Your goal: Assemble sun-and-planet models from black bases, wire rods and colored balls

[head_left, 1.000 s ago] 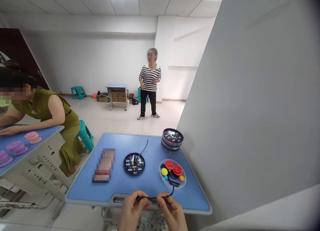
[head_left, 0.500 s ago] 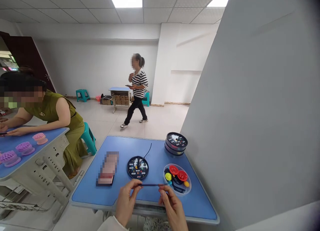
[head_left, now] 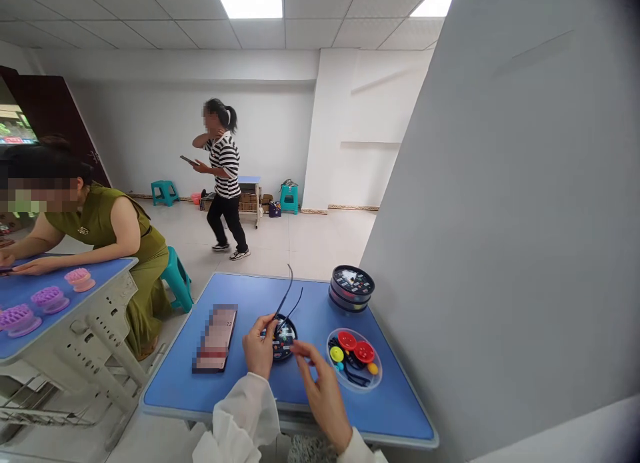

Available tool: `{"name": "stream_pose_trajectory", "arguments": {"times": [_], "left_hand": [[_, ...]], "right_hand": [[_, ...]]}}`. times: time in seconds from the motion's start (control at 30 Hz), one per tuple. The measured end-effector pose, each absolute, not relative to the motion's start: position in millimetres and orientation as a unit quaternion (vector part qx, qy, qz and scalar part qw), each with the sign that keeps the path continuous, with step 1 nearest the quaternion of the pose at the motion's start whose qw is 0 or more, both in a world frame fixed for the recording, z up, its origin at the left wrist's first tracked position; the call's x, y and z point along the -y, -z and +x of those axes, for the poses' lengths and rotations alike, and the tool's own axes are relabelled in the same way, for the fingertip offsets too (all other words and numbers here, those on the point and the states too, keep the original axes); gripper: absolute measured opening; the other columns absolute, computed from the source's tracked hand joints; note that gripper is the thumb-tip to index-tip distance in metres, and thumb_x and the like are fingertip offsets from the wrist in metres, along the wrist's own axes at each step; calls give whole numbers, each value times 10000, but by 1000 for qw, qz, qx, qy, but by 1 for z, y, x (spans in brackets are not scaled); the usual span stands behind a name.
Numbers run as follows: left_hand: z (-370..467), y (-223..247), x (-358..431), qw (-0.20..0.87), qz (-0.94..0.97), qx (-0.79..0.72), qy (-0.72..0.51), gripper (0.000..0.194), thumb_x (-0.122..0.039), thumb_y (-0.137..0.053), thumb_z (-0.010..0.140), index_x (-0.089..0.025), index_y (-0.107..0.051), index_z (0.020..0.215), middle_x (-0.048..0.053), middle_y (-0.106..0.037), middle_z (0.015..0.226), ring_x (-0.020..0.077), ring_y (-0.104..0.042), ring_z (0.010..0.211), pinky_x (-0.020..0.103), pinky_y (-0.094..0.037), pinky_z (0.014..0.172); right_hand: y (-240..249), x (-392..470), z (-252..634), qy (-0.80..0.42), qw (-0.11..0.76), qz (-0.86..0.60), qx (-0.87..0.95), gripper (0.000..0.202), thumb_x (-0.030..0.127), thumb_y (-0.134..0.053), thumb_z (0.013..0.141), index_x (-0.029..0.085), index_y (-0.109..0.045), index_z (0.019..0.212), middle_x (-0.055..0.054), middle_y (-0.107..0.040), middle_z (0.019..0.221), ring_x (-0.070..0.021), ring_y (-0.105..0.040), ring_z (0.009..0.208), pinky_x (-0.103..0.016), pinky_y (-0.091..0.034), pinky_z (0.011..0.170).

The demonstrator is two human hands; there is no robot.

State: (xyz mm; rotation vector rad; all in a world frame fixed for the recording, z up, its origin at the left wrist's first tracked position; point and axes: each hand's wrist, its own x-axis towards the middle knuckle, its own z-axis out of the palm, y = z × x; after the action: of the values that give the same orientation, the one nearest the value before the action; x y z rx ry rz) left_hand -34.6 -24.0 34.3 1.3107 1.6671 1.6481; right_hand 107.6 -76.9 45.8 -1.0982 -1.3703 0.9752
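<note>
A thin black strip angles upward from the pinched thumb and fingers of a person's left hand, above a dark round disc at the middle of a blue desk. The right hand reaches in at the disc's near right edge, its thumb and forefinger tips close together; whether they grip anything cannot be told. A second black strip slants up from the disc, just right of the first. To the right, a clear tub holds two red pieces, a yellow-green one and dark strips; round containers stand stacked beyond it. A phone lies left. At far left, a person in green sits leaning over another desk, while a person in stripes crosses the floor.
</note>
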Motion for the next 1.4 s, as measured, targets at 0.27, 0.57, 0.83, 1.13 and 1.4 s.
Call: {"name": "stream_pose_trajectory", "arguments": {"times": [0.27,0.57,0.83,1.13,1.4], "left_hand": [[-36,-32,15,214,490,-604,-591,172,-333,-634,789,-236,-758,859,46,-799,933,241,-733,878,348,-558,820],[-32,-29,13,231,539,-623,-517,260,-252,-711,739,-234,-692,998,53,-784,971,232,-736,843,332,-533,765],[-30,-35,10,221,582,-660,-420,121,-237,-620,836,-282,-731,855,13,-796,840,223,-716,800,266,-422,657],[-41,-36,10,216,597,-663,-396,176,-244,-603,849,-296,-770,872,8,-805,860,212,-722,815,254,-452,701],[-44,-33,17,226,591,-627,-455,253,-220,-614,824,-261,-719,1051,12,-802,946,186,-741,858,267,-547,760]], "right_hand": [[-65,-13,63,-539,560,-424,465,389,525,-698,702,182,-723,884,-24,-722,770,-163,-622,658,-289,-504,664],[-59,-39,70,-583,523,-432,446,351,495,-784,583,176,-649,641,30,-624,564,-112,-521,507,-238,-386,498],[-58,-47,74,-598,507,-434,444,389,534,-755,594,190,-590,665,54,-602,570,-73,-470,449,-203,-330,436],[-59,-45,75,-600,490,-427,466,420,577,-738,595,192,-589,670,48,-606,587,-74,-478,454,-201,-341,429],[-53,-41,75,-576,466,-432,514,406,568,-721,623,186,-598,683,43,-592,566,-89,-487,440,-203,-336,396]]}}
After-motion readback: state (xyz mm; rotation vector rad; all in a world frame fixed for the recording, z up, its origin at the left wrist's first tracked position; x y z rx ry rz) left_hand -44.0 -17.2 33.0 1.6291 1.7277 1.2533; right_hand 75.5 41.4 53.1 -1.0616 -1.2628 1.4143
